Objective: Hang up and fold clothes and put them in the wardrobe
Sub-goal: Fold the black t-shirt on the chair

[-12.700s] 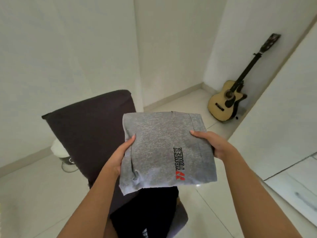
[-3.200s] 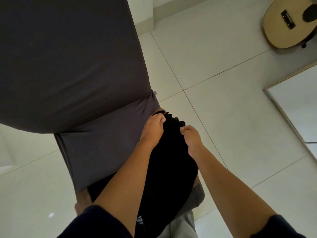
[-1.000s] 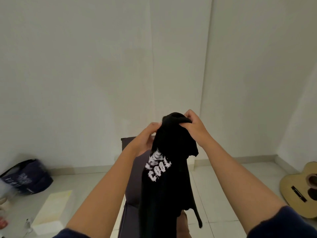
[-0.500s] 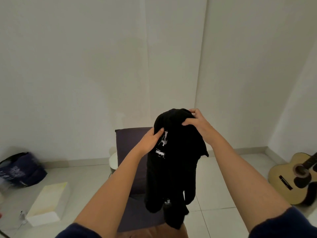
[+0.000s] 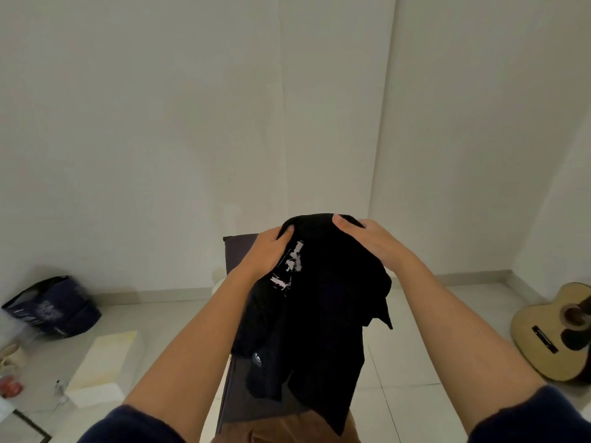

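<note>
On the head view I saw a bunched black cotton T-shirt with white print [image 5: 323,302] held up at chest height in front of a dark grey padded chair [image 5: 238,251]. My left hand [image 5: 267,251] had its fingers curled shut into the cloth's left side; my right hand [image 5: 372,239] gripped the top, fingers closed over it. A tan acoustic guitar [image 5: 556,334] lay by the right wall.

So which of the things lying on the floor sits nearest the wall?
The dark blue bag at far left, back by the baseboard. The white box lies further out on the tiles, and the guitar is off to the right.
</note>
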`<state>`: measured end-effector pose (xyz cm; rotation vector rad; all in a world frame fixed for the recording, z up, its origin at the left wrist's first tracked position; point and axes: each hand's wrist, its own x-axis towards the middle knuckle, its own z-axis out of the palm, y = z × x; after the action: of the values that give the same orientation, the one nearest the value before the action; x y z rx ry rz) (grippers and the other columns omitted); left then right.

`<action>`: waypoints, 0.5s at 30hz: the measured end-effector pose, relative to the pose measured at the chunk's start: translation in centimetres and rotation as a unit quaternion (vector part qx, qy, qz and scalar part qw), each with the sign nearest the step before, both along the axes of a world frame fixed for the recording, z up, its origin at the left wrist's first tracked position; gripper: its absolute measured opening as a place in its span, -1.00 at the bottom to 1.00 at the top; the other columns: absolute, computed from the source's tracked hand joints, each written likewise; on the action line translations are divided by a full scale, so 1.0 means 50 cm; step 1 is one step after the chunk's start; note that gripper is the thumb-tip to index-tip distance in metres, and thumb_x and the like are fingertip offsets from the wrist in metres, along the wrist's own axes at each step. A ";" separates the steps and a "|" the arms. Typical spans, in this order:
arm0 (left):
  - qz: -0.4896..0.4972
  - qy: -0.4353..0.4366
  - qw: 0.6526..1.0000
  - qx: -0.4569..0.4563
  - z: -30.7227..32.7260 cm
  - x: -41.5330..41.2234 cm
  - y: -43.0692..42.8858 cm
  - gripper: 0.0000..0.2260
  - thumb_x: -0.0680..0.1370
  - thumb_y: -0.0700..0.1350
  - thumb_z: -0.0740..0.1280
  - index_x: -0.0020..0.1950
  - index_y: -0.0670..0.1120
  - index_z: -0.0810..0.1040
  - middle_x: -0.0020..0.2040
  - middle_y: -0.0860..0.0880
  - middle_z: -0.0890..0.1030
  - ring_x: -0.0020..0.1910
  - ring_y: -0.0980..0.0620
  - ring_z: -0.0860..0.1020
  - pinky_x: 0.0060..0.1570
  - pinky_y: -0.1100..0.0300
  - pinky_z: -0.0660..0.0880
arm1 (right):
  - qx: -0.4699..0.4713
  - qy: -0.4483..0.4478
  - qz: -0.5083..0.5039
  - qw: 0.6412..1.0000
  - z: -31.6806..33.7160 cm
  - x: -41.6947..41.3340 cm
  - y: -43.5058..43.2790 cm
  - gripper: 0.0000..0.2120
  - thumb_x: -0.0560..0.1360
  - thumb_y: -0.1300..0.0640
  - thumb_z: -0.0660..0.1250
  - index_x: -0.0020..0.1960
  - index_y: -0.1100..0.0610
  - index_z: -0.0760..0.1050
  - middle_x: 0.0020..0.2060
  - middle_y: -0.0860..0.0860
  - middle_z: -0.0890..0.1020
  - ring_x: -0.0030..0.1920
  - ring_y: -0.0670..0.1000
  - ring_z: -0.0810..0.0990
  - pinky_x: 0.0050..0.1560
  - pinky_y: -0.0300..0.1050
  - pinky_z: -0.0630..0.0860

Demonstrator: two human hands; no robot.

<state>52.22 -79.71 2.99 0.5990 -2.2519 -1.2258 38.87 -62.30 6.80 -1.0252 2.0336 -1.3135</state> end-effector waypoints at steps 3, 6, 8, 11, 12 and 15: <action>0.010 -0.023 1.000 -0.002 -0.019 0.015 -0.024 -0.64 0.62 0.07 0.15 0.03 -0.19 0.57 -0.04 -0.13 0.64 -0.10 0.01 0.54 0.05 0.08 0.47 | 0.003 0.001 0.004 1.000 -0.004 0.006 -0.006 -0.52 0.41 -0.38 0.23 -0.06 0.00 0.64 -0.17 -0.05 0.70 -0.14 -0.05 0.67 -0.09 -0.16 0.53; -0.010 -0.049 0.998 -0.026 -0.037 0.030 -0.044 -0.64 0.61 0.08 0.17 0.03 -0.18 0.58 -0.13 -0.09 0.60 -0.14 0.02 0.50 -0.05 0.13 0.43 | -0.020 0.006 -0.005 1.000 -0.012 0.003 -0.021 -0.71 0.46 -0.10 0.38 -0.03 0.12 0.62 -0.11 0.05 0.70 -0.08 0.07 0.68 0.03 -0.05 0.57; -0.022 -0.056 0.998 -0.025 -0.042 0.033 -0.042 -0.64 0.60 0.11 0.17 0.02 -0.15 0.58 -0.19 -0.04 0.53 -0.19 0.03 0.45 -0.13 0.16 0.36 | -0.045 0.019 -0.036 0.998 -0.015 -0.004 -0.032 -0.75 0.46 0.00 0.39 -0.07 0.21 0.58 -0.12 0.08 0.67 -0.10 0.09 0.65 -0.05 -0.07 0.53; -0.038 -0.054 0.998 -0.021 -0.046 0.034 -0.022 -0.67 0.61 0.12 0.15 0.01 -0.09 0.57 -0.25 0.01 0.45 -0.26 0.05 0.39 -0.23 0.24 0.32 | -0.091 0.058 -0.091 0.990 -0.013 -0.003 -0.043 -0.72 0.46 0.07 0.40 -0.29 0.18 0.38 -0.35 0.03 0.48 -0.32 0.01 0.48 -0.32 -0.26 0.35; -0.043 -0.049 0.998 -0.020 -0.045 0.033 -0.013 -0.70 0.61 0.14 0.15 0.02 -0.02 0.57 -0.23 0.03 0.47 -0.25 0.08 0.41 -0.20 0.26 0.34 | -0.111 0.077 -0.113 0.984 -0.013 -0.002 -0.046 -0.69 0.46 0.08 0.39 -0.31 0.14 0.32 -0.38 -0.01 0.42 -0.36 -0.04 0.41 -0.38 -0.32 0.28; -0.054 -0.037 0.998 -0.004 -0.062 0.038 0.004 -0.69 0.56 0.20 0.20 -0.09 -0.01 0.56 -0.25 0.07 0.49 -0.27 0.13 0.43 -0.17 0.24 0.36 | -0.170 0.124 -0.149 0.966 -0.020 0.002 -0.048 -0.69 0.48 0.09 0.37 -0.29 0.13 0.28 -0.39 -0.04 0.37 -0.37 -0.08 0.34 -0.43 -0.37 0.24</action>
<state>54.11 -79.52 -0.11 0.5346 -2.3765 -1.2658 38.97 -64.70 5.77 -1.1071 2.2646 -1.8188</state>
